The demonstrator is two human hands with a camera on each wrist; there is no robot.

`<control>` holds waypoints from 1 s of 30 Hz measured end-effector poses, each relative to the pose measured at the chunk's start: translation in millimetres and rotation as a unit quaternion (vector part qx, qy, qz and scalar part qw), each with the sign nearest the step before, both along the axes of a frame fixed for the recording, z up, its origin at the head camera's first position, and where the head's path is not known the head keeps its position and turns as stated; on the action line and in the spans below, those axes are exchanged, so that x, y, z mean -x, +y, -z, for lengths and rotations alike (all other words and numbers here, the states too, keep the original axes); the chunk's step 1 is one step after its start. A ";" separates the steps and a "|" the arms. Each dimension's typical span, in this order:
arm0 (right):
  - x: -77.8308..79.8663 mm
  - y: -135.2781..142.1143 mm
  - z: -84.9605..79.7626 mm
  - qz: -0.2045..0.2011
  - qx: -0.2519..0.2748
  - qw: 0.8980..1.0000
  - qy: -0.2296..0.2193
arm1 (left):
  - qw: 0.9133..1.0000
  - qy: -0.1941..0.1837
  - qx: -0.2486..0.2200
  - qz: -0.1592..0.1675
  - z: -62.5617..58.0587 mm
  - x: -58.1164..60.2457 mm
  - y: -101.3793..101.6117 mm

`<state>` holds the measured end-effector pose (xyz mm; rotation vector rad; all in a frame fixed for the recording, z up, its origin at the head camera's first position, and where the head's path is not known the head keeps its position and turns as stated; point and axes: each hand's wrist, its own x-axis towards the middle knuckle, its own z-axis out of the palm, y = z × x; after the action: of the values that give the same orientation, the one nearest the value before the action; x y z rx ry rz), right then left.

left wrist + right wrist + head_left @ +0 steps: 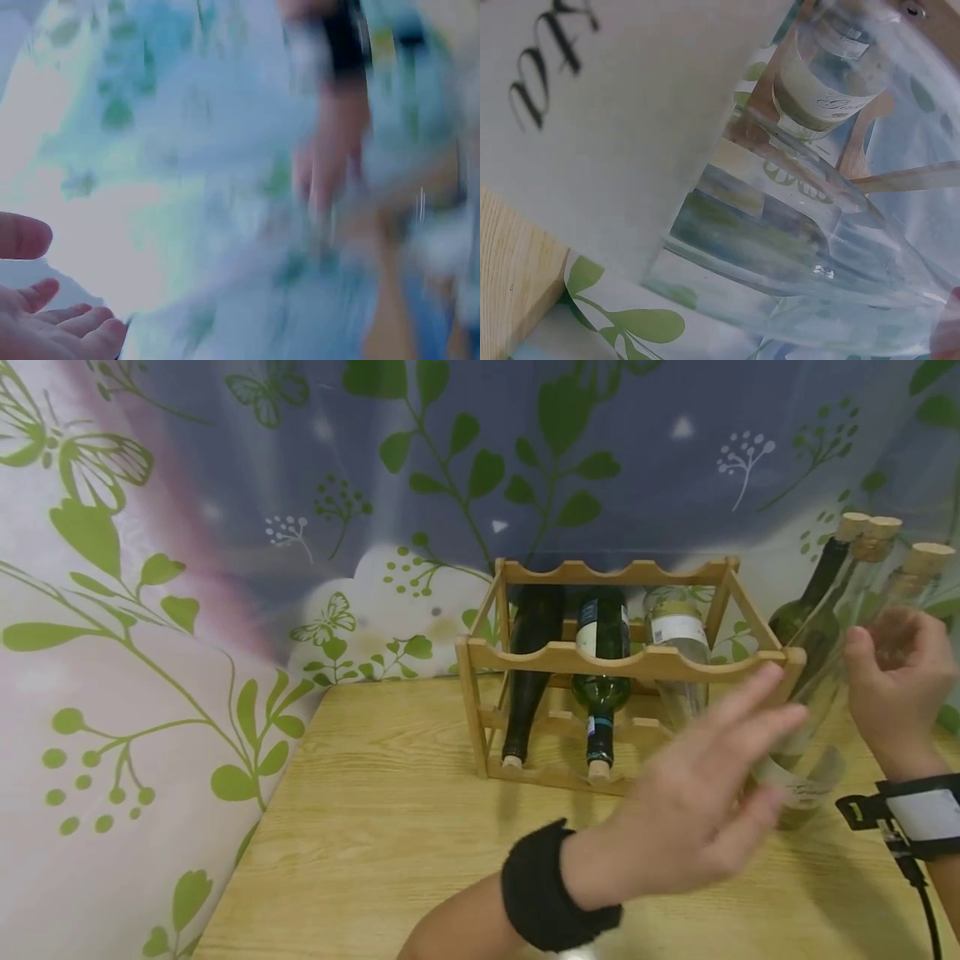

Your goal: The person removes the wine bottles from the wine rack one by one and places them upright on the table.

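My right hand (900, 685) curls its fingers and thumb around the neck of a corked clear glass bottle (727, 255); its pale label fills much of the right wrist view. Beside that grip stand another clear corked bottle (851, 610) and a dark green corked bottle (823, 572), overlapping each other. My left hand (690, 802), slightly blurred, hangs in front of the rack's right part with fingers extended and holds nothing. The wooden wine rack (558, 657) carries a dark bottle (534, 643), a green bottle (602, 693) and a clear bottle (678, 631), necks slanting toward me.
The rack and bottles stand on a light wood-grain table (360, 827). Behind and to the left hangs a cloth (187, 635) printed with green leaves and butterflies. A black cable (930, 910) runs down from the right wrist strap.
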<state>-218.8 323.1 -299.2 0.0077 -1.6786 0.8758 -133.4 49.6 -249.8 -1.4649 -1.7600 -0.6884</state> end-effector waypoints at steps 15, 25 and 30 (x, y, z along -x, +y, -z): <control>1.2 -0.3 0.2 0.010 -0.013 0.999 -0.034 | 0.951 -0.115 -0.174 -0.228 -5.9 131.6 -121.9; 0.4 -1.3 1.1 -0.006 -0.011 0.999 -0.037 | 0.950 -0.121 -0.053 -0.285 37.0 172.6 -126.2; -0.8 -2.5 0.7 -0.014 -0.013 0.999 -0.031 | 0.949 -0.082 -0.077 -0.295 42.0 174.9 -123.5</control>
<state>-218.0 320.6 -299.9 0.0216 -1.7513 0.8821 -308.3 -73.8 -291.8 -0.7250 -2.0797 -0.6176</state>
